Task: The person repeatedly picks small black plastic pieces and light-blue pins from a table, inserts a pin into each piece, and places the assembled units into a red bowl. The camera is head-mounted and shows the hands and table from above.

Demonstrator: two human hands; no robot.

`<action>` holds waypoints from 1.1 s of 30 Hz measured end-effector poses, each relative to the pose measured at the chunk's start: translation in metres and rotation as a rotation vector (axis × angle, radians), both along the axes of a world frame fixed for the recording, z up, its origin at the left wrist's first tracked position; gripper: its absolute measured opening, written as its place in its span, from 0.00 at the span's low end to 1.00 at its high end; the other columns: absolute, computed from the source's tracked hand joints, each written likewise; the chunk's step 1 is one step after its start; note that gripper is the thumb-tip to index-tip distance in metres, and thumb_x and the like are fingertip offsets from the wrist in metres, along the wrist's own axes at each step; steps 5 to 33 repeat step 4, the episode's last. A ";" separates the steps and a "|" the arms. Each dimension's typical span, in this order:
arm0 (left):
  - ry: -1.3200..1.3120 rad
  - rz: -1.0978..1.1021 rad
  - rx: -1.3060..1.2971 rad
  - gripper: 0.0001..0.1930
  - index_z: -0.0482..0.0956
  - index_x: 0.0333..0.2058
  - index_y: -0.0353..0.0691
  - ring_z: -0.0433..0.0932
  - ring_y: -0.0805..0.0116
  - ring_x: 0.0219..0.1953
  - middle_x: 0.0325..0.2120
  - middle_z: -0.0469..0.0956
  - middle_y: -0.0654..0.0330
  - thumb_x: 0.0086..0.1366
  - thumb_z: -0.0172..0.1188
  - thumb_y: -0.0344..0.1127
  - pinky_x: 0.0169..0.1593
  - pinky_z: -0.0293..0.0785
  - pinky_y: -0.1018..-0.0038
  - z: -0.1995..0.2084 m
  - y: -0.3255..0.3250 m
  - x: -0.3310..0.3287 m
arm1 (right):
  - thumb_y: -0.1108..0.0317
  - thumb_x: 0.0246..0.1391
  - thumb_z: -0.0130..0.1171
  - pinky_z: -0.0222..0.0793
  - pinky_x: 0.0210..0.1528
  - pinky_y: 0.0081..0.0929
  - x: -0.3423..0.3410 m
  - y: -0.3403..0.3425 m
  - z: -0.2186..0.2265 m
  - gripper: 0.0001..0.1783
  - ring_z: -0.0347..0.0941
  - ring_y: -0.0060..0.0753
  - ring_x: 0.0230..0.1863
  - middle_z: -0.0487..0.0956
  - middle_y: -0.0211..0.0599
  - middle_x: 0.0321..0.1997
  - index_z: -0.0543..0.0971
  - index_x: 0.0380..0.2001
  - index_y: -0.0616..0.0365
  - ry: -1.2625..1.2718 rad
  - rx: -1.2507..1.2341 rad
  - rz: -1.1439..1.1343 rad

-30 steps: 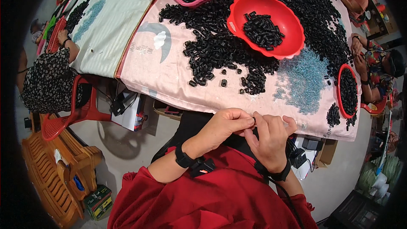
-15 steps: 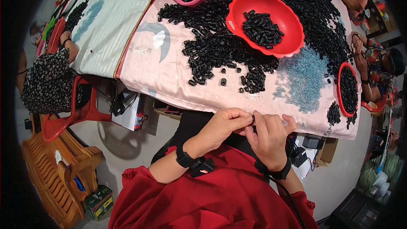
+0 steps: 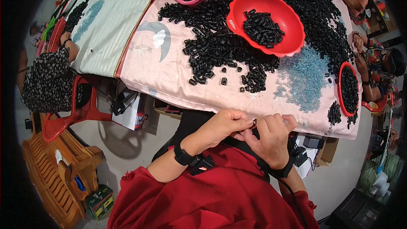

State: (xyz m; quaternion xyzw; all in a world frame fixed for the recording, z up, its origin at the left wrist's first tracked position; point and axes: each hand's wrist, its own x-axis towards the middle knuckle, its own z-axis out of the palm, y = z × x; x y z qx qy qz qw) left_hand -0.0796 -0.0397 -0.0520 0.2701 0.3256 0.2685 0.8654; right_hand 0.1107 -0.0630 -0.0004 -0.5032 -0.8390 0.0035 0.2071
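Just in front of the table's near edge, my two hands meet over my lap. Thumb and fingers of my left hand (image 3: 224,126) pinch a small black plastic piece (image 3: 255,121). Against it, my right hand (image 3: 271,138) is closed with its fingers curled; whatever lies inside them is hidden. Beyond my hands, loose black plastic pieces (image 3: 207,59) are heaped over the pink cloth. Small clear bluish pieces (image 3: 306,80) form a pile to the right. A red scalloped bowl (image 3: 290,21) holds more black pieces.
A pink basket (image 3: 199,1) of black pieces stands at the far side, and a red oval tray (image 3: 340,85) at the right. People sit at both sides. A red chair (image 3: 63,123) and wooden bench (image 3: 55,174) are on the left. Cables and boxes (image 3: 127,112) sit under the table.
Both hands stay together at the table edge, with only slight finger and wrist shifts. The piles and bowl look the same.
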 end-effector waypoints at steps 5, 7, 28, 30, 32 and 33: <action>0.003 -0.062 0.019 0.16 0.85 0.39 0.37 0.82 0.77 0.34 0.33 0.83 0.64 0.75 0.64 0.46 0.45 0.85 0.74 -0.010 0.000 -0.002 | 0.63 0.42 0.74 0.56 0.53 0.45 0.003 0.000 -0.004 0.15 0.71 0.37 0.32 0.71 0.30 0.25 0.75 0.24 0.51 0.048 -0.027 0.065; 0.003 -0.062 0.019 0.16 0.85 0.39 0.37 0.82 0.77 0.34 0.33 0.83 0.64 0.75 0.64 0.46 0.45 0.85 0.74 -0.010 0.000 -0.002 | 0.63 0.42 0.74 0.56 0.53 0.45 0.003 0.000 -0.004 0.15 0.71 0.37 0.32 0.71 0.30 0.25 0.75 0.24 0.51 0.048 -0.027 0.065; 0.003 -0.062 0.019 0.16 0.85 0.39 0.37 0.82 0.77 0.34 0.33 0.83 0.64 0.75 0.64 0.46 0.45 0.85 0.74 -0.010 0.000 -0.002 | 0.63 0.42 0.74 0.56 0.53 0.45 0.003 0.000 -0.004 0.15 0.71 0.37 0.32 0.71 0.30 0.25 0.75 0.24 0.51 0.048 -0.027 0.065; 0.003 -0.062 0.019 0.16 0.85 0.39 0.37 0.82 0.77 0.34 0.33 0.83 0.64 0.75 0.64 0.46 0.45 0.85 0.74 -0.010 0.000 -0.002 | 0.63 0.42 0.74 0.56 0.53 0.45 0.003 0.000 -0.004 0.15 0.71 0.37 0.32 0.71 0.30 0.25 0.75 0.24 0.51 0.048 -0.027 0.065; 0.003 -0.062 0.019 0.16 0.85 0.39 0.37 0.82 0.77 0.34 0.33 0.83 0.64 0.75 0.64 0.46 0.45 0.85 0.74 -0.010 0.000 -0.002 | 0.63 0.42 0.74 0.56 0.53 0.45 0.003 0.000 -0.004 0.15 0.71 0.37 0.32 0.71 0.30 0.25 0.75 0.24 0.51 0.048 -0.027 0.065; 0.003 -0.062 0.019 0.16 0.85 0.39 0.37 0.82 0.77 0.34 0.33 0.83 0.64 0.75 0.64 0.46 0.45 0.85 0.74 -0.010 0.000 -0.002 | 0.63 0.42 0.74 0.56 0.53 0.45 0.003 0.000 -0.004 0.15 0.71 0.37 0.32 0.71 0.30 0.25 0.75 0.24 0.51 0.048 -0.027 0.065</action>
